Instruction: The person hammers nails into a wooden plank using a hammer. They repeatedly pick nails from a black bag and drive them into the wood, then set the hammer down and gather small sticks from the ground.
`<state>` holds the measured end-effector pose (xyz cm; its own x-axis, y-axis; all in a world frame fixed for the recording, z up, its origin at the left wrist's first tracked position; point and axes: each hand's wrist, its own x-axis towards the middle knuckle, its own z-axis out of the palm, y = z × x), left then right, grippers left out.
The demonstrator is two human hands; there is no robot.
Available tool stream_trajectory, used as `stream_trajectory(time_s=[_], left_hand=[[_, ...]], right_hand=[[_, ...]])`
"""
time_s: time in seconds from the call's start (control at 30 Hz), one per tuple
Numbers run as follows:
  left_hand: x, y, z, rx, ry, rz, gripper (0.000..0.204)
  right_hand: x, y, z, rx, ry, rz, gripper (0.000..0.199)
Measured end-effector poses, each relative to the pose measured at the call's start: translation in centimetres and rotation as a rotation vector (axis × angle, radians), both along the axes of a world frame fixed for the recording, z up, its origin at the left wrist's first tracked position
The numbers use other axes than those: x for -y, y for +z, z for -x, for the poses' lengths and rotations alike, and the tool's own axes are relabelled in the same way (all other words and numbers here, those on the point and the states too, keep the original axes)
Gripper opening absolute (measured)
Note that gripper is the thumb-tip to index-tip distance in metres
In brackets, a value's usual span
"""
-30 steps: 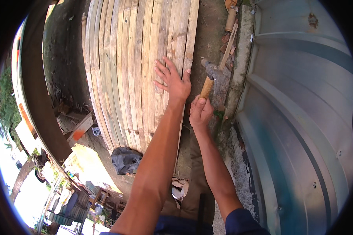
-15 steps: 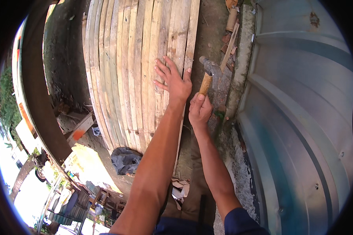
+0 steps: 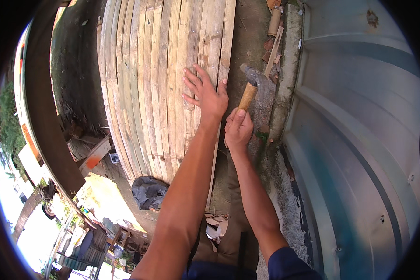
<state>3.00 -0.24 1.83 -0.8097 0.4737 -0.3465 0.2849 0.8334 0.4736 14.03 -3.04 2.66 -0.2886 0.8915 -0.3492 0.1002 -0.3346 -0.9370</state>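
My left hand (image 3: 206,95) lies flat with fingers spread on a platform of pale bamboo slats (image 3: 149,84), close to its right edge. Just beyond that edge, my right hand (image 3: 239,129) is wrapped round the wooden handle of a claw hammer (image 3: 248,96). The hammer's grey metal head points away from me, above the ground strip beside the platform. It touches neither the slats nor my left hand. The lower end of the handle is hidden inside my fist.
A corrugated metal sheet wall (image 3: 354,140) rises close on the right, behind a low concrete ledge (image 3: 289,60). A wood strip (image 3: 274,51) lies among broken bits by the ledge. A dark plastic bag (image 3: 149,192) sits at the platform's near end.
The hammer's head has tilted slightly to the right and turned a little in my right hand's grip. My left hand has stayed nearly in place on the slats.
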Motion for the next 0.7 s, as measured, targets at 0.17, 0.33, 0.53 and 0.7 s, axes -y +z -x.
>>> stream_trajectory(time_s=[0.17,0.33,0.53,0.7], left_hand=[[-0.3,1.0,-0.2,0.006,-0.001,0.023,0.089],[3.1,0.4,4.0,-0.201,-0.268,-0.028,0.073],[1.4,-1.2,9.8,-0.415,0.002,0.026,0.077],[1.2,-0.9,9.7,-0.404,0.019,0.017,0.08]], right_hand=[[-1.1,3.3,0.1,-0.245,-0.135,0.301,0.047],[-1.4,5.6,1.7,-0.17,-0.177,0.297,0.038],[1.3,8.3,3.5,-0.152,-0.203,0.45,0.042],[3.5,8.6,6.5,-0.207,-0.359,0.291,0.043]])
